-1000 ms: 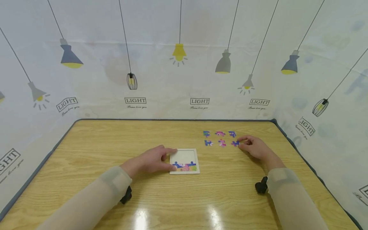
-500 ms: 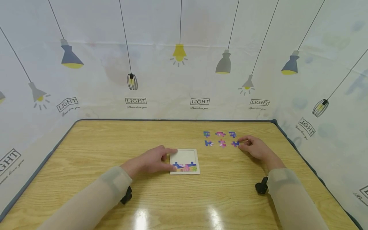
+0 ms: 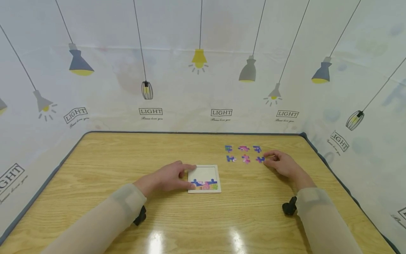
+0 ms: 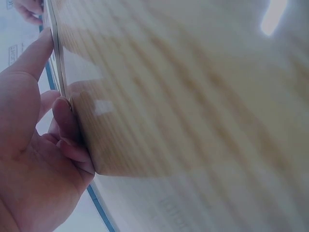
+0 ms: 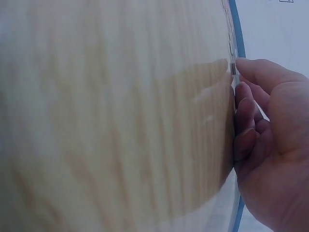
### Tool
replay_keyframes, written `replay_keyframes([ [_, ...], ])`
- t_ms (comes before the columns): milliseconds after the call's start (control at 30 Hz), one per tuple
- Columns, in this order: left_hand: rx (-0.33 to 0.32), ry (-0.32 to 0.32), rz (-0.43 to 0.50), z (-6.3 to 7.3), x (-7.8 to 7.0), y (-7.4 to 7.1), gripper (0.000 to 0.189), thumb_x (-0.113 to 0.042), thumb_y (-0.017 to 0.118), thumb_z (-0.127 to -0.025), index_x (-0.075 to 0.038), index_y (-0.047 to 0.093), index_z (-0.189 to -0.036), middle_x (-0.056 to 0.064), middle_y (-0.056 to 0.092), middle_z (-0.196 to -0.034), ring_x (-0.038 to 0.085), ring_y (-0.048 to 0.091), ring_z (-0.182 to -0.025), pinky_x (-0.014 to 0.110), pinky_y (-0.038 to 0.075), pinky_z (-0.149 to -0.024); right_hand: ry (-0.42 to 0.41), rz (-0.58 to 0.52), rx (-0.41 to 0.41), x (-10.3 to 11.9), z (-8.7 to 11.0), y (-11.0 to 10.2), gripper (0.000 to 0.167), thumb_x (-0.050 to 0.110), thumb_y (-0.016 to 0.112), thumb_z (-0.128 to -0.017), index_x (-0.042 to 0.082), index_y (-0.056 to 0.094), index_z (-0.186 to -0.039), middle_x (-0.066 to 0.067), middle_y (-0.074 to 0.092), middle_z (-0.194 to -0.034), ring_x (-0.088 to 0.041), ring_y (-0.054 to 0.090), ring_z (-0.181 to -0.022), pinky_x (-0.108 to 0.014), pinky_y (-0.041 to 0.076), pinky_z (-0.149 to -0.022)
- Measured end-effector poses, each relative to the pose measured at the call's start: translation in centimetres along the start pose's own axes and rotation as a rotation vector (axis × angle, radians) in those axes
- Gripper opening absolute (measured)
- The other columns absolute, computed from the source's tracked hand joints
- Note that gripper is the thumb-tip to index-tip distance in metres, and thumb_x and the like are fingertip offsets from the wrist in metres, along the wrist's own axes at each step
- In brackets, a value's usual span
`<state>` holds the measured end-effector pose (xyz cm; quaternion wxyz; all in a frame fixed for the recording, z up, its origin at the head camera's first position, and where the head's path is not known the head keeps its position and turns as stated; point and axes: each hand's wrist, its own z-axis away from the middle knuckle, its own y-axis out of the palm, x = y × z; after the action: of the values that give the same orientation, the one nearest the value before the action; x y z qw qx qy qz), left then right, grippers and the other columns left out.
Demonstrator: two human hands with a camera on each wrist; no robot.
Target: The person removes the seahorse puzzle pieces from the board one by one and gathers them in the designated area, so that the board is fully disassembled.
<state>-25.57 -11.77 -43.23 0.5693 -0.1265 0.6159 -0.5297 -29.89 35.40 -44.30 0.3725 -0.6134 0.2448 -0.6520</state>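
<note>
My left hand [image 3: 171,175] holds the left side of a square white puzzle frame [image 3: 219,179], index finger at its upper corner and thumb on the lower one. A joined row of blue, pink and yellow-green puzzle pieces [image 3: 207,185] fills the frame's near part; the rest of its base shows bare white. At the right, my right hand [image 3: 283,163] has thumb and forefinger at the right end of a blue-pink puzzle piece [image 3: 259,159] lying on the table. In the right wrist view its other fingers [image 5: 245,113] curl against the tabletop.
Several loose puzzle pieces [image 3: 245,158] lie in two rows beyond the frame on the wooden table [image 3: 190,222]. A dark edge strip [image 3: 190,132] runs along the back, where a white wall covering [image 3: 177,88] printed with lamps rises. Each wrist carries a black camera [image 3: 289,206].
Both hands, the frame and the pieces keep their places. Only the head view shifts very slightly.
</note>
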Motion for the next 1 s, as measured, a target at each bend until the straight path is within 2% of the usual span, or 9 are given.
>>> replay_keyframes([
  [133, -0.002, 0.009, 0.0, 0.0, 0.0, 0.1, 0.079, -0.057, 0.082, -0.096, -0.029, 0.053, -0.164, 0.004, 0.053, -0.104, 0.019, 0.05, -0.092, 0.036, 0.039, -0.08, 0.012, -0.016, -0.017, 0.3, 0.2, 0.2, 0.049, 0.035, 0.064, -0.112, 0.005, 0.06, -0.151, -0.017, 0.064, -0.122, -0.028, 0.057, -0.104, -0.043, 0.046, -0.092],
  [267, 0.0, 0.007, 0.003, 0.0, 0.0, 0.1, 0.08, -0.057, 0.082, -0.095, -0.029, 0.053, -0.164, 0.005, 0.053, -0.104, 0.019, 0.05, -0.092, 0.036, 0.039, -0.08, 0.019, -0.048, -0.068, 1.2, 0.4, 0.6, 0.048, 0.036, 0.059, -0.113, 0.007, 0.06, -0.151, -0.01, 0.061, -0.107, -0.024, 0.054, -0.09, -0.037, 0.045, -0.08],
  [367, 0.001, 0.0, 0.007, 0.1, 0.0, 0.0, 0.08, -0.057, 0.083, -0.095, -0.03, 0.053, -0.164, 0.005, 0.053, -0.104, 0.02, 0.051, -0.092, 0.036, 0.039, -0.08, -0.015, -0.126, -0.097, 2.9, 0.7, 1.3, 0.044, 0.032, 0.06, -0.114, 0.006, 0.061, -0.149, -0.008, 0.059, -0.097, -0.018, 0.05, -0.074, -0.032, 0.043, -0.067],
  [433, 0.0, -0.001, 0.008, 0.1, 0.0, 0.0, 0.081, -0.057, 0.083, -0.095, -0.03, 0.053, -0.164, 0.005, 0.053, -0.104, 0.02, 0.051, -0.092, 0.036, 0.039, -0.08, -0.054, -0.179, -0.089, 4.5, 0.8, 1.9, 0.041, 0.028, 0.061, -0.113, 0.005, 0.063, -0.147, -0.008, 0.059, -0.094, -0.016, 0.048, -0.07, -0.031, 0.043, -0.062],
  [500, 0.0, 0.002, 0.004, 0.1, 0.1, -0.1, 0.081, -0.058, 0.083, -0.095, -0.029, 0.053, -0.165, 0.005, 0.053, -0.104, 0.019, 0.051, -0.092, 0.036, 0.039, -0.08, -0.1, -0.24, -0.051, 6.0, 0.8, 2.7, 0.039, 0.025, 0.062, -0.113, 0.004, 0.064, -0.145, -0.01, 0.059, -0.093, -0.015, 0.048, -0.068, -0.03, 0.042, -0.059],
  [700, 0.004, 0.006, 0.006, 0.0, 0.2, -0.1, 0.08, -0.058, 0.082, -0.095, -0.029, 0.053, -0.165, 0.004, 0.054, -0.104, 0.019, 0.051, -0.093, 0.036, 0.039, -0.081, -0.226, -0.297, 0.082, 9.9, 0.9, 5.6, 0.034, 0.019, 0.064, -0.112, 0.001, 0.066, -0.14, -0.013, 0.062, -0.094, -0.021, 0.054, -0.076, -0.029, 0.046, -0.062],
  [1000, -0.001, 0.005, -0.002, 0.0, 0.3, -0.1, 0.079, -0.06, 0.081, -0.095, -0.032, 0.054, -0.164, 0.004, 0.055, -0.105, 0.019, 0.052, -0.092, 0.036, 0.04, -0.08, -0.287, -0.293, 0.26, 14.4, 1.5, 9.2, 0.03, 0.025, 0.068, -0.109, 0.012, 0.071, -0.136, -0.008, 0.066, -0.099, -0.021, 0.058, -0.078, -0.026, 0.048, -0.064],
])
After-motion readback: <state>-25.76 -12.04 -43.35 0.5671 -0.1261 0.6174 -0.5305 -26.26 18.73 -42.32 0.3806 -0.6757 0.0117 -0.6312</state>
